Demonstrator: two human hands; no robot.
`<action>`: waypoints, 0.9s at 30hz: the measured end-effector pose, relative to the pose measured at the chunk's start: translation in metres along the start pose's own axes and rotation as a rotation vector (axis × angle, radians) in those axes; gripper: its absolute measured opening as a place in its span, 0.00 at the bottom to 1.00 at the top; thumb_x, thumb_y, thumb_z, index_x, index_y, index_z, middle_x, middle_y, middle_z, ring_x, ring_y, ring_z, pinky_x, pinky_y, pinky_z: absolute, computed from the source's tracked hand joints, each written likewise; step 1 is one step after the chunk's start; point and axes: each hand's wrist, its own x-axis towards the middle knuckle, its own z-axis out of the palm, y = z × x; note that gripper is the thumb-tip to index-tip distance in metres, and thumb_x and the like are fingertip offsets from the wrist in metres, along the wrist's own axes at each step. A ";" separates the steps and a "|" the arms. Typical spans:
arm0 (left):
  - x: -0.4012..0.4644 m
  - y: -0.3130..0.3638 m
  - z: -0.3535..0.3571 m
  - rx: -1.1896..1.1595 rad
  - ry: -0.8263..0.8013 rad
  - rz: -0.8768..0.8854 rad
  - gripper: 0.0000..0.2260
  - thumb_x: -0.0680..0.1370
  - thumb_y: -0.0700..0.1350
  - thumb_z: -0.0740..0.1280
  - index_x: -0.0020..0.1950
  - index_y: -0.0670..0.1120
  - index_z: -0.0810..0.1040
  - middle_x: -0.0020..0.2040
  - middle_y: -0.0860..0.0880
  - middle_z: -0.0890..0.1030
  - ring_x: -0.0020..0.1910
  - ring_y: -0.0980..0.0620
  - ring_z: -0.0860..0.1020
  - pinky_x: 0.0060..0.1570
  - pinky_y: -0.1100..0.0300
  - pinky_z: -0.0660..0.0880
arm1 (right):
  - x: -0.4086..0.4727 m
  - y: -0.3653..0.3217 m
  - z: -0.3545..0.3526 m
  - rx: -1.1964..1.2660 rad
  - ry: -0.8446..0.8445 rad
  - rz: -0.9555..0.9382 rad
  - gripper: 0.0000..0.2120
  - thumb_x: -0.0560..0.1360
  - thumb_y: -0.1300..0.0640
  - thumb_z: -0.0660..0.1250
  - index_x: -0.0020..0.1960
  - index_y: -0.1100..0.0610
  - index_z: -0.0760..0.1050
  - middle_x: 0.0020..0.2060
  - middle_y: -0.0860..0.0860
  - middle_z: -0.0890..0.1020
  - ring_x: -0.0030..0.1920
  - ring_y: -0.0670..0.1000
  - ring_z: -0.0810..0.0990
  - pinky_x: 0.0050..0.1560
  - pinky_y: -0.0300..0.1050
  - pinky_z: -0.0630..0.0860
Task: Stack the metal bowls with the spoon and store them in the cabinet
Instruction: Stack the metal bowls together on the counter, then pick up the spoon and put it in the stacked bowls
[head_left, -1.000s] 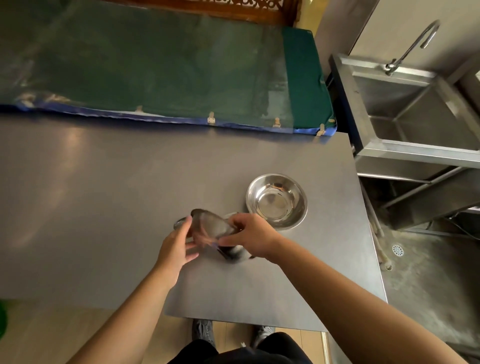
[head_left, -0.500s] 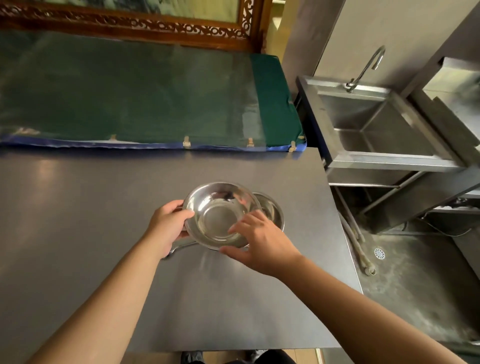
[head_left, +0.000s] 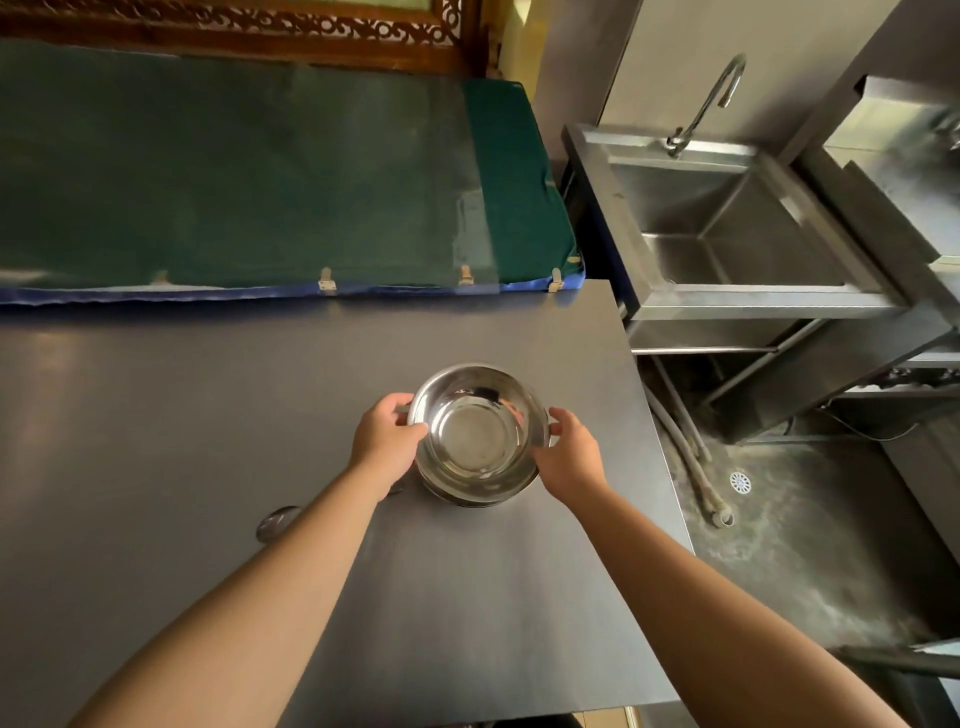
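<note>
1. Landmark: grey table (head_left: 182, 415). Everything below is placed relative to it.
2. Stacked metal bowls (head_left: 477, 434) sit on the table, toward its right edge and about mid-depth. Top bowl is nested in a lower one; only the lower bowl's rim shows, along the near side.
3. Top bowl is upright, mouth up, inside empty and shiny.
4. Left hand (head_left: 387, 441) grips the stack's left rim: thumb over the edge, fingers curled around the outside.
5. Right hand (head_left: 569, 457) grips the right rim, fingers wrapped round the outside wall. Thumb position can't be made out clearly.
6. Can't tell if the stack rests on the table or is just lifted; the base is hidden by the bowl walls.
7. Spoon (head_left: 278, 522) lies on the table, left of and nearer than the bowls. Only the rounded end shows beside the left forearm; the rest is hidden under the arm. Not in the bowls.
8. Green mat (head_left: 234, 171) lies along the table's far edge, blue trim touching it.
9. Steel sink (head_left: 737, 228) with faucet (head_left: 706, 104) stands off the table's far right corner, separated by a gap.
10. Floor drain (head_left: 740, 482) is on the floor right of the table, with hoses (head_left: 691, 457) running between it and the table edge.
</note>
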 end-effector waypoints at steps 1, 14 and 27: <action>0.002 -0.001 0.003 0.033 0.001 0.014 0.17 0.72 0.36 0.69 0.58 0.51 0.79 0.52 0.49 0.85 0.50 0.47 0.83 0.53 0.51 0.79 | 0.003 0.002 0.001 -0.008 0.006 -0.001 0.23 0.77 0.58 0.67 0.72 0.55 0.71 0.59 0.52 0.81 0.52 0.53 0.79 0.49 0.46 0.77; 0.019 -0.024 0.015 0.276 0.032 0.023 0.17 0.74 0.43 0.71 0.63 0.51 0.82 0.59 0.49 0.83 0.52 0.46 0.81 0.49 0.51 0.81 | 0.038 0.012 0.023 -0.209 0.009 -0.016 0.17 0.75 0.65 0.61 0.61 0.53 0.77 0.53 0.53 0.83 0.49 0.57 0.81 0.49 0.49 0.80; 0.025 -0.043 0.011 0.237 -0.002 -0.049 0.22 0.73 0.41 0.72 0.67 0.53 0.80 0.49 0.50 0.82 0.48 0.44 0.82 0.54 0.48 0.81 | 0.037 0.016 0.033 -0.328 -0.038 -0.029 0.19 0.77 0.59 0.61 0.67 0.55 0.73 0.60 0.56 0.79 0.60 0.60 0.78 0.56 0.51 0.77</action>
